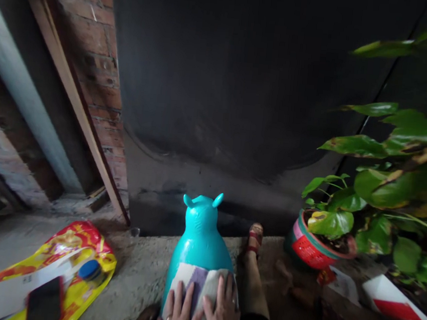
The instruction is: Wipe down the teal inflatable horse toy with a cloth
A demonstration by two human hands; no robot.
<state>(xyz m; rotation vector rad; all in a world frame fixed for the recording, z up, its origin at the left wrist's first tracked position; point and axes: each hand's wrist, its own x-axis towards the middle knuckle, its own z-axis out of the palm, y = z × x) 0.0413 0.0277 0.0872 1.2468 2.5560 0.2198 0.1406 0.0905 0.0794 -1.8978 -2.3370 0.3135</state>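
A shiny teal inflatable animal toy [205,247] with two small ears stands in front of me, its head pointing away. Over its back lies a folded cloth [200,275] in white, purple and grey. My left hand [179,311] rests flat on the cloth's left part, fingers stretched out. Beside it, my right hand [222,309] lies on the grey part with its fingers spread. Both palms face down, the thumbs close together. The toy's lower body is hidden by the hands and the frame's bottom edge.
Ahead stands a large black panel [235,91]. A potted leafy plant [320,248] is on the right, near a red-and-white box [398,306]. On the left floor, a yellow-red bag [105,263] lies under a phone [46,301] and a blue-capped jar [89,270]. My sandalled foot [255,237] is right of the toy.
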